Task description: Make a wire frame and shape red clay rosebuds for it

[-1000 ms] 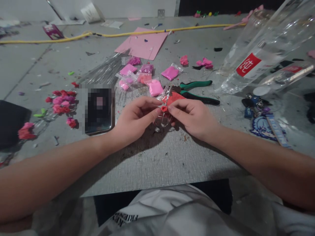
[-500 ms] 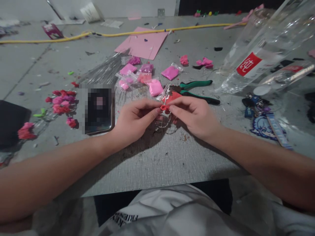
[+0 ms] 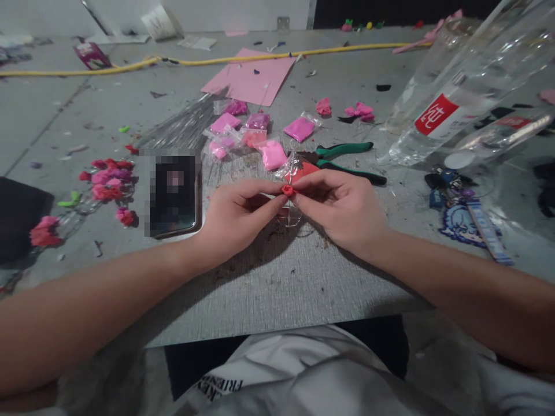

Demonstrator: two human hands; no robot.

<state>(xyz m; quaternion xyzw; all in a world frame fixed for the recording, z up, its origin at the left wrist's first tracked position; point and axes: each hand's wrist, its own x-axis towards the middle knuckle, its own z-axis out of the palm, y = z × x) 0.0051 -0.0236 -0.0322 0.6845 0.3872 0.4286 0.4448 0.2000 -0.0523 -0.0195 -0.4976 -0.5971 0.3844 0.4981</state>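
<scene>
A tiny red clay flower (image 3: 287, 189) sits pinched between the fingertips of my left hand (image 3: 236, 216) and my right hand (image 3: 342, 205), just above the grey mat (image 3: 277, 283). Both hands have their fingers closed on it. A thin wire loop (image 3: 291, 216) hangs beneath the flower, partly hidden by my fingers. Right behind my hands lies a small bag of red clay (image 3: 303, 169), and beyond it green-handled pliers (image 3: 347, 159).
Several bags of pink clay (image 3: 271, 153) lie behind my hands, a phone (image 3: 176, 193) to the left, finished red and pink flowers (image 3: 108, 179) further left. Clear plastic bottles (image 3: 459, 98) and keys (image 3: 455, 193) fill the right. Pink paper (image 3: 254, 78) and a yellow cable (image 3: 130, 65) lie at the back.
Both hands have shifted slightly, turning the red flower between the fingertips; the fingers of my right hand now close more tightly around it. Nothing else moved.
</scene>
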